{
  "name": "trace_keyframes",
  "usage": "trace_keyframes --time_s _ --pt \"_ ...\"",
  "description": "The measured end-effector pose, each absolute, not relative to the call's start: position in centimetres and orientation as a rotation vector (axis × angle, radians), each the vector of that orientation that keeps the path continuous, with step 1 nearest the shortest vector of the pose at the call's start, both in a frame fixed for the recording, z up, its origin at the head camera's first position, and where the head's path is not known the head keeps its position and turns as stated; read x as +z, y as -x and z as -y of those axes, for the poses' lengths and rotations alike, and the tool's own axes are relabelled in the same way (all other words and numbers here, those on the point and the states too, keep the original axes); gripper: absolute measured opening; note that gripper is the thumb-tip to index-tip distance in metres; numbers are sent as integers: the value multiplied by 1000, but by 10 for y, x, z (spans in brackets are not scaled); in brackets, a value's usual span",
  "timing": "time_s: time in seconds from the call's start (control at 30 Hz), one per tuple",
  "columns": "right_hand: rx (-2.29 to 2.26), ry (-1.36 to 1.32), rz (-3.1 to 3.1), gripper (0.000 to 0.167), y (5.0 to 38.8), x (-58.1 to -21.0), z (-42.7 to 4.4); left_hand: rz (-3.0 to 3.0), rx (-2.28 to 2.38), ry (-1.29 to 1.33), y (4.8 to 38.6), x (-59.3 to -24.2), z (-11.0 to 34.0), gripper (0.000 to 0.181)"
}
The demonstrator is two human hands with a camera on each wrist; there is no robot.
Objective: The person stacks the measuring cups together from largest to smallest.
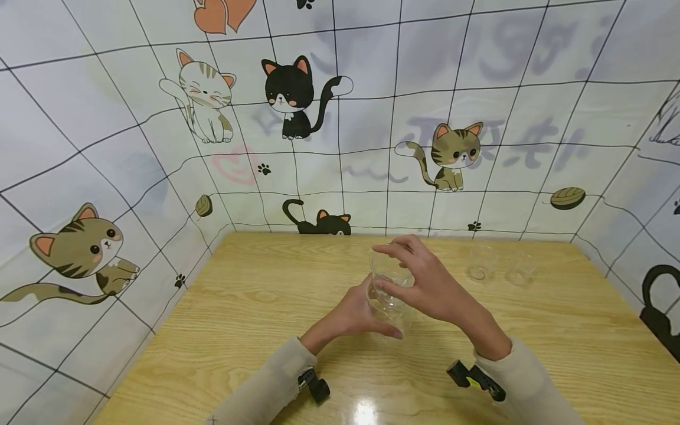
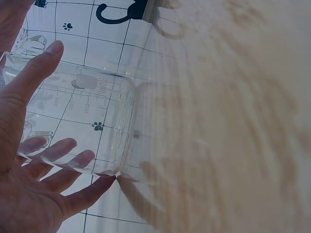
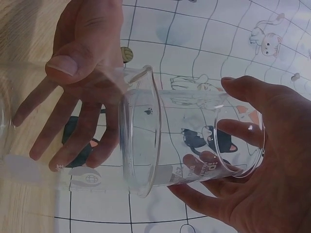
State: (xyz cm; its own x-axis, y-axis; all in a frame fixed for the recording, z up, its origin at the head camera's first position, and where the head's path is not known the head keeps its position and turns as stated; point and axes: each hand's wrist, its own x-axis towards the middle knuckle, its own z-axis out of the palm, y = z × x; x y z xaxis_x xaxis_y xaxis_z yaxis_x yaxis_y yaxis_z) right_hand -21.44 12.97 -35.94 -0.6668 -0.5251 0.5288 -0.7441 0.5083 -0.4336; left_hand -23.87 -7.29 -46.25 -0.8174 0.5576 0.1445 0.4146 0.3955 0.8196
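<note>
At the table (image 1: 255, 307), left hand (image 1: 350, 310) grips lower beaker (image 2: 97, 114), right hand (image 1: 429, 283) upper beaker (image 3: 179, 138); likely slippery, fragile: hold around sides.

The head view is brightly and evenly lit, with white glare reflected at the near edge of the wooden table (image 1: 265, 277). Clear glass vessels (image 1: 480, 264) near the far right corner are only faintly outlined. Both wrist views are dimmer; in the left, the table is softly blurred; in the right, white highlights are caught by the upper glass beaker (image 3: 171, 141).
</note>
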Motion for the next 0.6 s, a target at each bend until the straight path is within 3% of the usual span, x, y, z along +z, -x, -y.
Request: trace_keyframes --time_s 0.6 --pt "931 -1047 2437 57 216 -361 -127 -2512 1388 -905 241 -463 73 106"
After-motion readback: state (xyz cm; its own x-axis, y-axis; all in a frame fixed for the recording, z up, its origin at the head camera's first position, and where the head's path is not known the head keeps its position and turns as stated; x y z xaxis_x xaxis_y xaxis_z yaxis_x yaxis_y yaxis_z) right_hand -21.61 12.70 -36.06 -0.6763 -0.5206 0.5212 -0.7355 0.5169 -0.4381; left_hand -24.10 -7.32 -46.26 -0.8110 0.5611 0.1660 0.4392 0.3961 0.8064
